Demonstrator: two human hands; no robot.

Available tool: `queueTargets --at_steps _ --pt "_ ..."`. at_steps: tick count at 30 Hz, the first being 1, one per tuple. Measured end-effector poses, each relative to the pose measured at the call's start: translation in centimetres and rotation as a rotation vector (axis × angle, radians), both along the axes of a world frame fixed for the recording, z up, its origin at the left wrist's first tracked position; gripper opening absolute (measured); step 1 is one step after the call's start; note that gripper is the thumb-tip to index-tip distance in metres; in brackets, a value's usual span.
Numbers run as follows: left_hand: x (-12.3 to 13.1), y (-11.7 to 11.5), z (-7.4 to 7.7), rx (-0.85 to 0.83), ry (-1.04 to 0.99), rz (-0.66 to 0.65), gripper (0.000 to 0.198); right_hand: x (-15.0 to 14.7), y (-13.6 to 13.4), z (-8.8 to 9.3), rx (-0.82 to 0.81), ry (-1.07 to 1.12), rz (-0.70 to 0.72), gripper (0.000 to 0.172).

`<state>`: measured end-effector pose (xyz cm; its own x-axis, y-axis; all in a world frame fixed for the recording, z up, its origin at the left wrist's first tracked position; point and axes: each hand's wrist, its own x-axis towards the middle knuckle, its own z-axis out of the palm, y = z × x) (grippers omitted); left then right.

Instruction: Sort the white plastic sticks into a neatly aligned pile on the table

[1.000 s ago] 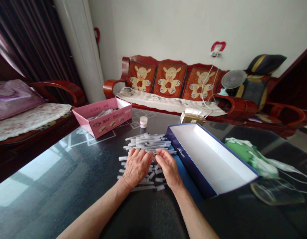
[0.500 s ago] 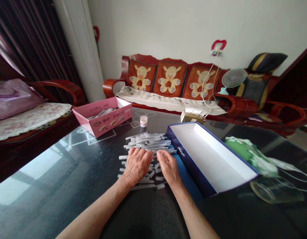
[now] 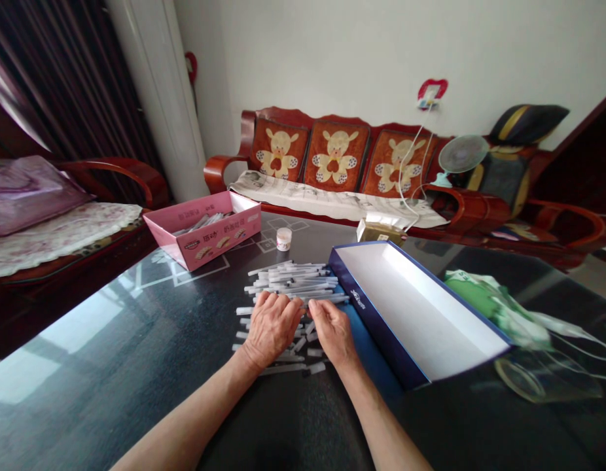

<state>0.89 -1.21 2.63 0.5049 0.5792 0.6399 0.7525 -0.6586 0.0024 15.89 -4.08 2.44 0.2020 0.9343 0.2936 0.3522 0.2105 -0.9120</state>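
Slim, frosty-white plastic pens [image 3: 294, 277] lie heaped on the glossy black table [image 3: 136, 353], beside an open navy cardboard box [image 3: 384, 330]. Over them, the left hand [image 3: 272, 327] curls its fingers together and the right hand [image 3: 334, 332] holds thumb against forefinger; whether they pinch a pen, I can't tell from here.

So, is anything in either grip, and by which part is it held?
A slim piece seems pinched in the right grip, beside the left grip; which part cannot be told.
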Motion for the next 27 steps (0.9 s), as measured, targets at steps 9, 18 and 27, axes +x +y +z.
queueTargets --at_steps 9,18,27 --pt "-0.07 0.24 -0.19 0.034 -0.015 -0.007 0.021 -0.11 0.04 -0.19 -0.002 0.119 0.052 0.030" --pt "-0.08 0.16 -0.28 0.035 -0.011 -0.007 0.020 -0.03 0.06 -0.47 0.009 0.022 0.035 0.027" --pt "-0.02 0.20 -0.27 0.039 -0.015 -0.020 0.019 -0.06 -0.01 -0.11 0.003 -0.086 -0.004 0.034"
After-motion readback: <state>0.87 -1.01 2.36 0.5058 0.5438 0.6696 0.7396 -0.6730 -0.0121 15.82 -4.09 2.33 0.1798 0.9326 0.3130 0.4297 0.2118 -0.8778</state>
